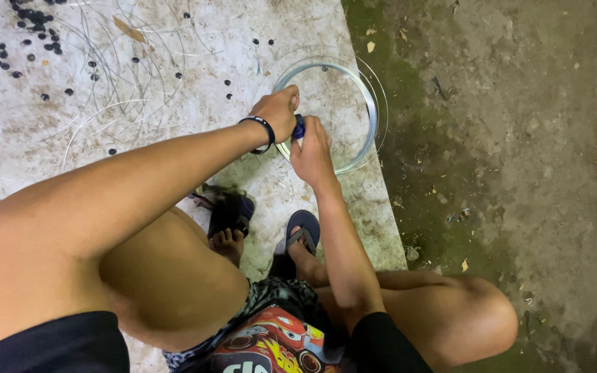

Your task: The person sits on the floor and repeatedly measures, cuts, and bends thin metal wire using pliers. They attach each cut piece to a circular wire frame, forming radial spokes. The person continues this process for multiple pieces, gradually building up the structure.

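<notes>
Just beyond the feet, both hands meet at the near-left rim of the wire hoop (371, 117), left hand (277, 114) and right hand (310, 148) pinching a blue tool (299, 127) between them.

Dim, flat light from above falls evenly; the pale mat (195, 62) reads brightest, the ground (519, 138) murky. Shadows are soft, focus fair, edges slightly stretched.

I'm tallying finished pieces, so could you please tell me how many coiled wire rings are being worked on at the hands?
1: the wire ring lies on the stained mat, gripped at its near edge by left hand and right hand. Loose wire strands lie left; others may be hidden.
</notes>
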Action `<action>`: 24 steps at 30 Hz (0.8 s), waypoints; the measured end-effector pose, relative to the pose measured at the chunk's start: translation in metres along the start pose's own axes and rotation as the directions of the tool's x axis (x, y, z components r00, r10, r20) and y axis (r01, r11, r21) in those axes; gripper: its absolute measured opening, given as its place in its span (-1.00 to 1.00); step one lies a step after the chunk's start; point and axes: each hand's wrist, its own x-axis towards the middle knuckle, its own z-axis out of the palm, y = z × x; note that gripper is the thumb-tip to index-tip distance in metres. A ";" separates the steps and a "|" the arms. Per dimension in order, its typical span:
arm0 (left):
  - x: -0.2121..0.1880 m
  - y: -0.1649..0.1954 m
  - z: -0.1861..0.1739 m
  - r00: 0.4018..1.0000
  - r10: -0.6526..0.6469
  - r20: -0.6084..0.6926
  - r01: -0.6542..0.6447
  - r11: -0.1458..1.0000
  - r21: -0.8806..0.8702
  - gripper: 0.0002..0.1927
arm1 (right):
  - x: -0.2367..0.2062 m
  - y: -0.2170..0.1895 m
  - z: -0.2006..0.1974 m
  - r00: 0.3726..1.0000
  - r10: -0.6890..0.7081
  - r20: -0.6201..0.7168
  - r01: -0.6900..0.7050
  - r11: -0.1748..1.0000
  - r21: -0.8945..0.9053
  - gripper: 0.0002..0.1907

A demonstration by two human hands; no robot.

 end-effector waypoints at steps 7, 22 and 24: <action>0.017 0.001 -0.015 0.994 0.042 -0.096 -0.042 0.999 0.008 -0.83 | -0.018 0.011 0.013 0.956 0.219 0.195 -0.258 0.943 0.209 -0.69; 0.022 0.009 -0.028 0.981 0.192 -0.022 -0.192 0.981 0.009 -0.81 | -0.071 0.016 0.049 0.955 0.278 0.101 -0.255 0.946 -0.201 -0.39; 0.023 0.007 -0.029 0.971 0.237 -0.046 -0.236 0.972 0.017 -0.81 | -0.033 0.033 0.029 0.933 0.242 -0.268 -0.200 0.964 0.174 -0.53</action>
